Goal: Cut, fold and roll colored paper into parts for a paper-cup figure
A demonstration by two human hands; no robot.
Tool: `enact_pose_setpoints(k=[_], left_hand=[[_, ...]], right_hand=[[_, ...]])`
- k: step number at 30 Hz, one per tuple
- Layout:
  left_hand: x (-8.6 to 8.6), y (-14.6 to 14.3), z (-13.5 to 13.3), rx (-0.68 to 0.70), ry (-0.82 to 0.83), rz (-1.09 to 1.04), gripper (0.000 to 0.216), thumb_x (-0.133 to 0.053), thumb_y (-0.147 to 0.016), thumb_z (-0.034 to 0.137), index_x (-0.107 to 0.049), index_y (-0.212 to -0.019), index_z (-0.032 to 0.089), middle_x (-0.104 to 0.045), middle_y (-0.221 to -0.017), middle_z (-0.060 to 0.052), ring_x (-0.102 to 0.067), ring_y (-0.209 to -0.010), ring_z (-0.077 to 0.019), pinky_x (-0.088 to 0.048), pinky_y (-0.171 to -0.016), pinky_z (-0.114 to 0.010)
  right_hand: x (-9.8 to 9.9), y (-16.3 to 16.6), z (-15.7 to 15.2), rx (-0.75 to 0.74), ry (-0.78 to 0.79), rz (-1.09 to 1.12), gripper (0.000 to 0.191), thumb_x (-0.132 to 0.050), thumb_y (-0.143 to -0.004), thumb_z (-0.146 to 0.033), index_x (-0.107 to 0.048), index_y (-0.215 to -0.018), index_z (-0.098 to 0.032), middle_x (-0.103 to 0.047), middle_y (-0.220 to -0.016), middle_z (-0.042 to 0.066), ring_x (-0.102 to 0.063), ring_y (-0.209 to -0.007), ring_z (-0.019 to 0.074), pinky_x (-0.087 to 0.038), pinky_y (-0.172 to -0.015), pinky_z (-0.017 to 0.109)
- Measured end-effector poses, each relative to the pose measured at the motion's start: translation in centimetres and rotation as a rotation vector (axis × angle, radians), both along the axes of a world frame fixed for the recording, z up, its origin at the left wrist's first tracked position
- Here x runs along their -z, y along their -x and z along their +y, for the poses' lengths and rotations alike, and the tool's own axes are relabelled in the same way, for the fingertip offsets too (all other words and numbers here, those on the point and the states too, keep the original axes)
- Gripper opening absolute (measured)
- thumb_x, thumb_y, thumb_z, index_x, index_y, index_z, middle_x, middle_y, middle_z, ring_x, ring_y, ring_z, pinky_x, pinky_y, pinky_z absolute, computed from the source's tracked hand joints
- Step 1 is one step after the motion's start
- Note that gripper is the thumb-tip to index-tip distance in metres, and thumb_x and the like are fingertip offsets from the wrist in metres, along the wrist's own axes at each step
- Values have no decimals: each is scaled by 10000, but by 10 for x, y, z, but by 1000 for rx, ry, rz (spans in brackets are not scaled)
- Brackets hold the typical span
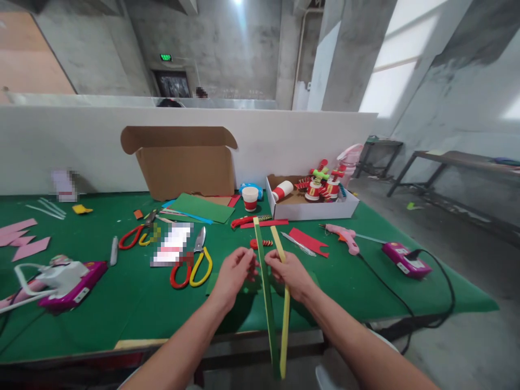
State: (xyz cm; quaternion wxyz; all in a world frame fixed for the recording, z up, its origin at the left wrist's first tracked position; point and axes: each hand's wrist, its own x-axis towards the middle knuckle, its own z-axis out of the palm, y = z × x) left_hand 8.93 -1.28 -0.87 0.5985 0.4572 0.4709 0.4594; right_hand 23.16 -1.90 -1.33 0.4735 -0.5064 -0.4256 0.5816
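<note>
Green strip (266, 295) and yellow strip (285, 325) in narrow V

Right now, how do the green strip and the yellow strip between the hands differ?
Colour: the green strip shows green with a yellowish far tip, while the yellow strip is pale yellow along its visible length.
Position: the green strip's far end lies left of the yellow strip's.
Cover: the right hand hides part of the yellow strip; the green strip shows nearly whole.
Shared: both are long and narrow, their near ends close together.
</note>
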Motion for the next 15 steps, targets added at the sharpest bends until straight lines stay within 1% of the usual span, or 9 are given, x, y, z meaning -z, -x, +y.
enact_pose_setpoints(k=[3, 5, 7, 10, 15], left_hand=[[-8, 11, 12, -118, -41, -72, 513, -668, -623, 633, -564, -797, 162, -586, -690, 18, -546, -553, -93, -418, -461, -189], [-11, 18, 18, -142, -67, -98, 488, -665, -639, 622, -552, -763, 164, -561, -664, 27, -526, -533, -82, -397, -444, -179], [-11, 23, 23, -136, -112, -78, 445, -683, -646, 582, -534, -691, 165, -514, -592, 45, -492, -501, -71, -373, -430, -171], [-9, 27, 28, -141, -174, 4, 404, -713, -636, 514, -504, -609, 169, -451, -496, 66, -441, -453, -60, -344, -410, -165], [-3, 31, 29, -172, -190, 53, 366, -667, -671, 483, -467, -607, 184, -480, -500, 60, -460, -443, -68, -338, -398, -169]], right_hand=[[-2, 1, -7, -126, -14, -79, 259, -676, -626, -388, -522, -663, -183, -358, -457, -100, -284, -393, 41, -194, -385, 190], [-2, 2, -10, -212, -21, -131, 236, -669, -642, -372, -528, -657, -183, -360, -474, -93, -275, -408, 42, -200, -394, 195], [0, 2, -11, -268, -33, -184, 211, -657, -658, -355, -533, -658, -184, -364, -479, -87, -277, -419, 47, -208, -402, 199], [3, 2, -11, -292, -57, -221, 181, -637, -676, -338, -533, -675, -189, -370, -498, -82, -288, -432, 52, -224, -410, 200], [4, 2, -9, -268, -47, -206, 166, -623, -681, -315, -511, -686, -192, -367, -508, -84, -296, -438, 54, -233, -413, 194]])
